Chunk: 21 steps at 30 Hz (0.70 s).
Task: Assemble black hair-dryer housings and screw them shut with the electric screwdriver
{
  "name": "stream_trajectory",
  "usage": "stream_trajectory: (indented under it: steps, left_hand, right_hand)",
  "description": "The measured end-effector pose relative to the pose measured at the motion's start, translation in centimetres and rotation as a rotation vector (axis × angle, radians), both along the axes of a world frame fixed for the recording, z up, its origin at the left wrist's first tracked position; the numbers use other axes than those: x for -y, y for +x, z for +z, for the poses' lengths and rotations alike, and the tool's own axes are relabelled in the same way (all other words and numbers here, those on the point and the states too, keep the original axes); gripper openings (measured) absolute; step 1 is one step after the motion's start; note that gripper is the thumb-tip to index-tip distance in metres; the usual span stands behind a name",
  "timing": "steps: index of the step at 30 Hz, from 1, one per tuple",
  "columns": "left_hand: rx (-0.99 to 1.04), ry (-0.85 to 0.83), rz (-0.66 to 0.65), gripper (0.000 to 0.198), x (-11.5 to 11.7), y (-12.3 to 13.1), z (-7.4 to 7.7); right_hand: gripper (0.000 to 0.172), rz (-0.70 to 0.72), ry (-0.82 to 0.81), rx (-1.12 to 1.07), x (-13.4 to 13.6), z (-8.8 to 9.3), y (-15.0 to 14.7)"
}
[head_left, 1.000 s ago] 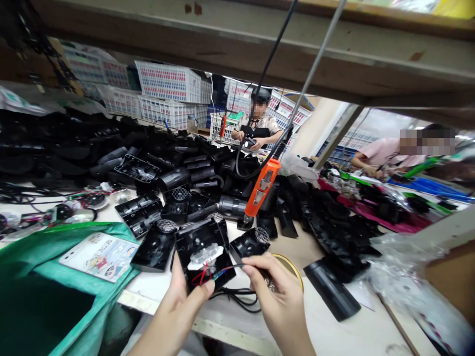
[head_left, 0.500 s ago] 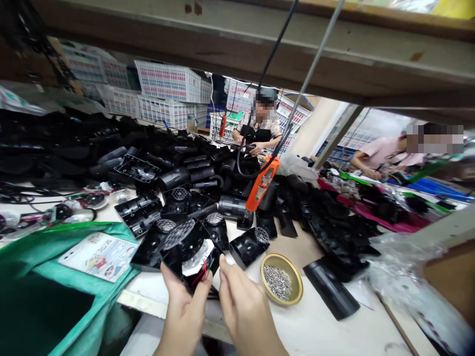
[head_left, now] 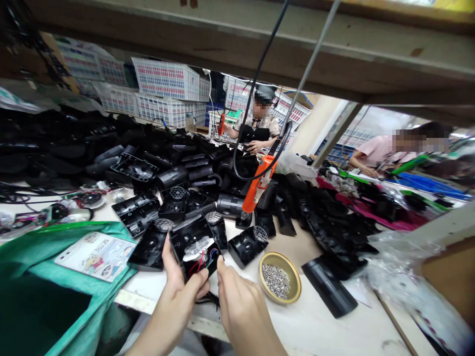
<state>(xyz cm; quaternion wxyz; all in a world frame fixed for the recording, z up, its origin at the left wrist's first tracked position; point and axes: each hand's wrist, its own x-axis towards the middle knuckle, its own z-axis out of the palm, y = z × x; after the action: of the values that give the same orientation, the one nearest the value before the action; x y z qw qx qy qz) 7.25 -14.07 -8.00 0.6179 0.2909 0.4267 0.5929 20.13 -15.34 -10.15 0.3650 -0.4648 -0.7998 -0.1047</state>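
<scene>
My left hand (head_left: 183, 291) grips a black plastic housing (head_left: 191, 230) from its left and near side, thumb across the front edge. Inside the housing lie a part in clear wrapping (head_left: 199, 247) and red and blue wires (head_left: 200, 262). My right hand (head_left: 241, 301) is at the housing's right edge, fingers closed together; what they pinch is hidden. A black cable shows below the housing, between the hands. Right of my right hand stands a yellowish bowl (head_left: 296, 283) of small metal screws (head_left: 275, 281). An orange electric screwdriver (head_left: 257, 190) hangs beyond the housing.
Black housings (head_left: 178, 175) are heaped across the table's back. A curved black shell (head_left: 329, 287) lies right of the bowl. A green bag (head_left: 40, 296) hangs at the left edge. Clear plastic bags (head_left: 404, 277) lie right. Two people (head_left: 260, 123) work opposite. A beam (head_left: 208, 34) crosses overhead.
The housing has tilted, its grille end turning out of sight and its inside showing more. My left hand has turned with it. A person opposite now reaches for another orange tool.
</scene>
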Motion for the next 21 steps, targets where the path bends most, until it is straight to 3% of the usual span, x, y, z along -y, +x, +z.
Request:
stream_trajectory:
  steps: [3, 9, 14, 18, 21]
  left_hand:
    - [0.042, -0.009, -0.115, 0.105, 0.1, -0.8, 0.2]
    - [0.030, -0.063, -0.154, 0.095, 0.3, -1.5, 1.0]
    - [-0.050, -0.049, -0.091, 0.089, 0.3, -1.2, 1.1]
    - [-0.078, -0.033, -0.065, 0.089, 0.5, -1.2, 0.9]
    - [-0.081, -0.041, -0.030, 0.090, 0.7, -1.3, 1.1]
  right_hand:
    - [0.036, 0.038, -0.054, -0.011, 0.1, 0.7, 0.3]
    - [0.034, 0.138, -0.138, -0.034, -0.1, 1.0, 1.2]
    - [0.031, 0.098, -0.097, -0.249, -0.1, -0.4, 0.6]
    - [0.033, 0.109, -0.232, -0.506, 0.6, -1.1, 0.0]
    - [0.036, 0.138, -0.254, -0.555, 1.0, -0.8, -0.1]
